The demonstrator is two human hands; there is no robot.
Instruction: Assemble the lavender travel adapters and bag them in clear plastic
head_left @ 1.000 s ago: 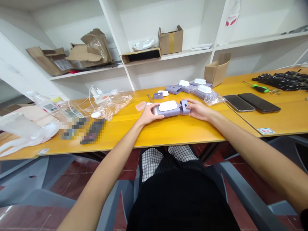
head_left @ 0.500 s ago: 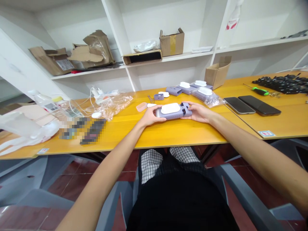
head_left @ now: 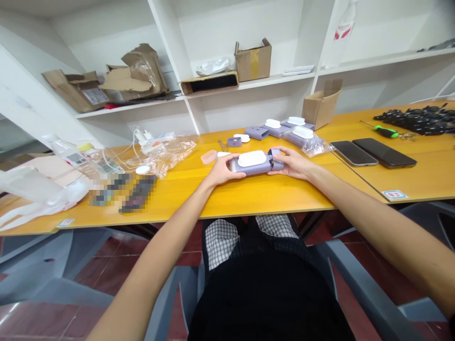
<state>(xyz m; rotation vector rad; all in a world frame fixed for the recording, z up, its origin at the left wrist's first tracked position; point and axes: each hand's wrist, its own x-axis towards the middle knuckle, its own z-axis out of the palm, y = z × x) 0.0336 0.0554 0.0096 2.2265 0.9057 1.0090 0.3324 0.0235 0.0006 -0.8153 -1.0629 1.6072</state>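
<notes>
A purple plastic case with a white pad on top [head_left: 252, 162] lies on the yellow table [head_left: 249, 194] in front of me. My left hand [head_left: 220, 171] grips its left end, fingers curled round it. My right hand [head_left: 293, 163] holds a small purple end piece [head_left: 276, 160] against the case's right end. Both hands rest on the tabletop.
More purple cases with white pads [head_left: 284, 129] and a small cardboard box [head_left: 322, 105] sit behind. Two dark phones [head_left: 369, 152] lie to the right, a green-handled screwdriver [head_left: 382, 129] and black parts [head_left: 419, 117] beyond. Plastic bags and cables [head_left: 156, 149] lie left. Shelves [head_left: 249, 83] hold torn cartons.
The purple end piece in my right hand has been pressed toward the case's right end and is turned slightly; both hands stay on the case in the same spot.
</notes>
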